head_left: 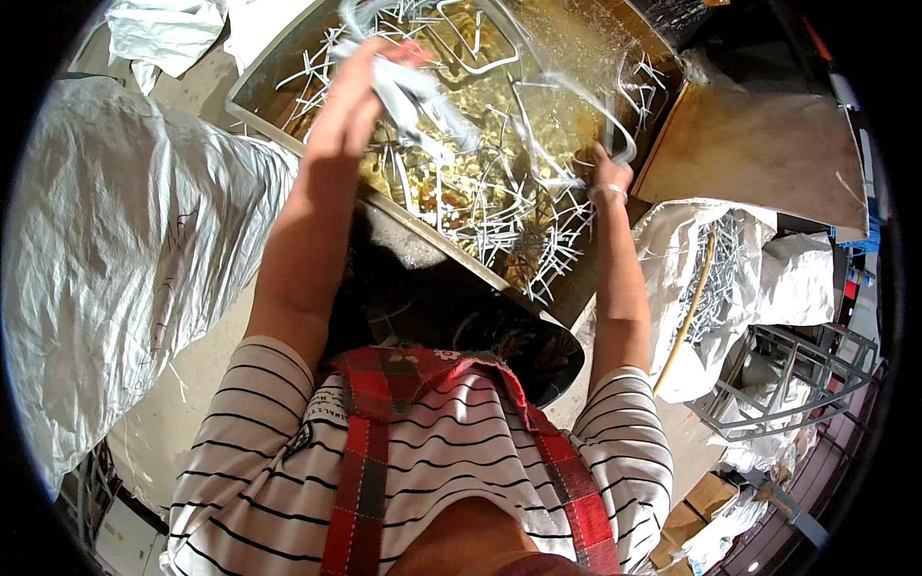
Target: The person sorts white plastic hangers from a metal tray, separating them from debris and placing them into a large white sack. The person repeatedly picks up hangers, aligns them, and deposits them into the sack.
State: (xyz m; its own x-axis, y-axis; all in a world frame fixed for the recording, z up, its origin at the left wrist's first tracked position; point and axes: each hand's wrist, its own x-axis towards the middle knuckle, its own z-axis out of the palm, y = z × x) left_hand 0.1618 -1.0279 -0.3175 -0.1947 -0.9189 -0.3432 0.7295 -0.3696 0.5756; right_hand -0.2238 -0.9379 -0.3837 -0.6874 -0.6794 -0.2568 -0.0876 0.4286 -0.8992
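Striped shirt (432, 461), red plaid apron (370, 451) | left hand (351, 101) gripping pale bent wire hooks (423, 96) | right hand (610, 178) clasping thin wire loop (567, 86) | metal tray (259, 91) heaped with silvery wire pieces

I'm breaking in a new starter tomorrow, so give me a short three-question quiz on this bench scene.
1. True or false: the left hand holds a bundle of bent white wire pieces above the shallow rectangular metal tray.
2. Where does the right hand rest? A) inside the tray among the loose white wire pieces B) on the large white woven sack C) on the brown board
3. Fill in: the open white sack at the person's right holds grey metal ____.

Key: 1 true; 2 A; 3 wire pieces.
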